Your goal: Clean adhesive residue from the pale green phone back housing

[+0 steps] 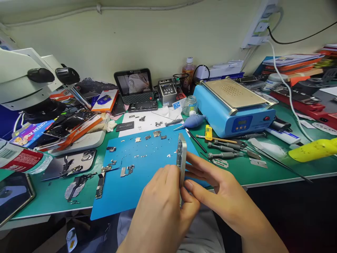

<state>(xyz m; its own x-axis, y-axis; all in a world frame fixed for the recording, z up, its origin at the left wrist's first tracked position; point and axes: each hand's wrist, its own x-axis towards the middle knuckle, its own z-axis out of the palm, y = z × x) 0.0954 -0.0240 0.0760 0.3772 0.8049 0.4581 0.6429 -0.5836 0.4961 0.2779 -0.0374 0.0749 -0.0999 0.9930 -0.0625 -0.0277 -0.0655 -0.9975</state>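
A silver phone frame stands on edge above the blue work mat, seen almost side-on. My left hand grips its near end from the left, thumb against the edge. My right hand holds it from the right, fingers stretched flat along its side. Small screws and metal brackets lie scattered on the mat beyond the phone. A long logic board and a flex part rest at the mat's left side.
A blue heating separator machine sits at right, screwdrivers and tweezers in front of it. A microscope and stacked phone boxes fill the left. A phone back housing lies left of the mat. A small screen stands by the wall.
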